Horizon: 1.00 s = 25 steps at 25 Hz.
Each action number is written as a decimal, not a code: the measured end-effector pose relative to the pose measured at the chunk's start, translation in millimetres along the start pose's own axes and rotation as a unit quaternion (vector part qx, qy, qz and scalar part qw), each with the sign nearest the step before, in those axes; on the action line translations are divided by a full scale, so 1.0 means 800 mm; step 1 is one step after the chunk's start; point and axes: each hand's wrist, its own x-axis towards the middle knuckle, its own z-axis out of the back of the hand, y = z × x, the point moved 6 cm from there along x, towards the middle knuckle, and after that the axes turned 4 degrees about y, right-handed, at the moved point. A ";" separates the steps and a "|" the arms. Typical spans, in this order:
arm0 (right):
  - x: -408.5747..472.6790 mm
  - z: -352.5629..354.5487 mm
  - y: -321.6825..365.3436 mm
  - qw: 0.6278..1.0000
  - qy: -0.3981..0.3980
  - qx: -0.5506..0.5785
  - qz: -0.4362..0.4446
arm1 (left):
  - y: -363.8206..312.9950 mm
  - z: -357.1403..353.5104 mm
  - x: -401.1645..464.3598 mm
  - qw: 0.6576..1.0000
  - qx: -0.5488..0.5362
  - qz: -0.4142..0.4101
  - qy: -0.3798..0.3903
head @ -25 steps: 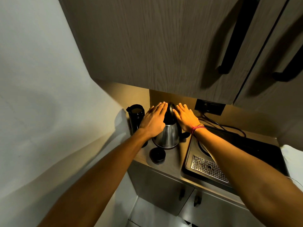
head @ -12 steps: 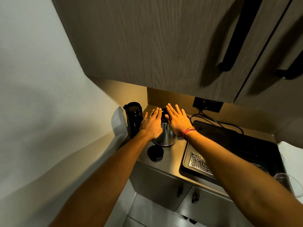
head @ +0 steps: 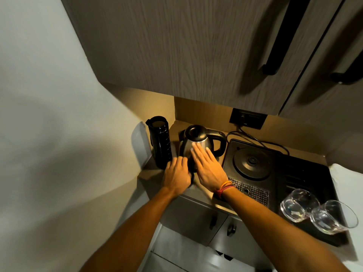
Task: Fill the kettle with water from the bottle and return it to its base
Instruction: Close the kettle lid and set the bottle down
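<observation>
A steel kettle (head: 198, 143) with a black lid and black handle stands on the counter in the back left corner, its lid shut. Left of it stands a tall black bottle (head: 160, 143), open at the top. My right hand (head: 210, 169) lies flat with fingers spread, the fingertips against the kettle's front wall. My left hand (head: 176, 176) hovers palm down just in front of the kettle and bottle, over a small black round cap that it mostly hides. The round black kettle base (head: 252, 163) sits in the dark tray to the kettle's right.
A dark tray (head: 306, 175) with a perforated drain grille (head: 248, 190) fills the counter's right part. Two clear glasses (head: 318, 213) lie on it at the right. A wall socket (head: 248, 118) with cables sits behind. Overhead cabinets (head: 196, 46) hang low above the counter.
Both hands have drawn back toward me from the kettle's lid, down to its front and the counter. The view has tilted down, so the glasses show.
</observation>
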 end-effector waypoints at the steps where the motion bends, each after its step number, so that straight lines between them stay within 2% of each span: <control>1: -0.009 -0.010 0.003 1.000 0.016 0.002 0.014 | 0.002 -0.017 -0.007 0.998 0.003 0.013 0.055; 3: -0.020 -0.017 0.001 0.999 0.027 -0.007 0.042 | 0.008 -0.041 -0.016 0.990 0.002 0.038 0.138; 5: -0.020 -0.008 -0.004 0.998 0.008 -0.022 0.056 | 0.010 -0.035 -0.016 0.991 0.000 0.041 0.126; 7: -0.010 0.011 -0.006 0.998 -0.029 -0.028 0.057 | 0.009 0.000 -0.011 0.998 -0.002 0.020 0.059; 9: 0.011 0.041 -0.008 0.996 -0.078 0.000 0.042 | 0.010 0.054 -0.002 0.999 -0.015 -0.015 -0.039; 12: 0.056 0.090 -0.008 0.991 -0.125 0.039 0.021 | 0.021 0.156 0.018 0.974 -0.016 -0.053 -0.221; 14: 0.089 0.115 -0.004 0.989 -0.114 0.093 0.003 | 0.038 0.217 0.040 0.965 0.013 -0.028 -0.259; 16: 0.119 0.121 0.007 0.983 -0.053 0.174 -0.018 | 0.059 0.250 0.062 0.976 0.053 0.025 -0.211; 18: 0.139 0.113 0.022 0.972 0.042 0.228 -0.031 | 0.078 0.254 0.073 0.984 0.075 0.056 -0.151; 20: 0.147 0.103 0.034 0.961 0.112 0.250 -0.030 | 0.094 0.247 0.074 0.990 0.033 0.067 -0.118; 22: 0.150 0.097 0.038 0.955 0.127 0.266 -0.030 | 0.099 0.245 0.077 0.993 0.006 0.058 -0.104; 25: 0.148 0.093 0.039 0.950 0.127 0.284 -0.032 | 0.096 0.246 0.088 0.996 0.024 0.038 -0.075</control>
